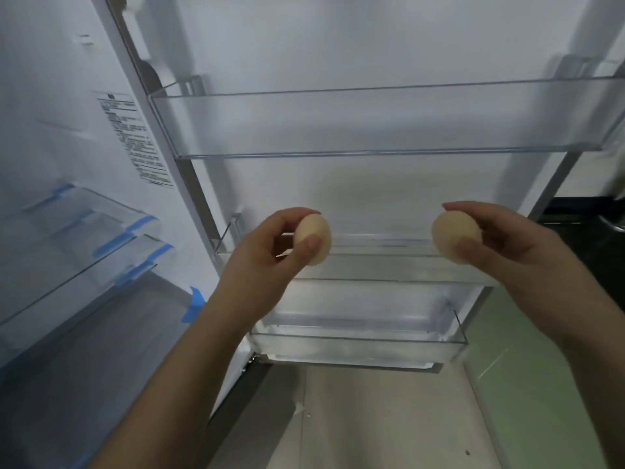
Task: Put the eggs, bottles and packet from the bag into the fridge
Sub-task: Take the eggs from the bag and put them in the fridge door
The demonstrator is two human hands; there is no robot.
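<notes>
Pale floor point(372, 418) lying nearest, the left hand point(267, 255) and right hand point(500, 242) are each pinching a light, rigid, probably fragile egg (left egg point(313, 239), right egg point(455, 236)) by its sides, hovering before the open fridge door's point(338, 45) empty lower shelf point(382, 265).

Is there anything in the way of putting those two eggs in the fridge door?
Nothing visible blocks them. The left hand holds one egg and the right hand holds the other egg, both in front of the open middle door shelf. No lid or other item shows on it.
</notes>
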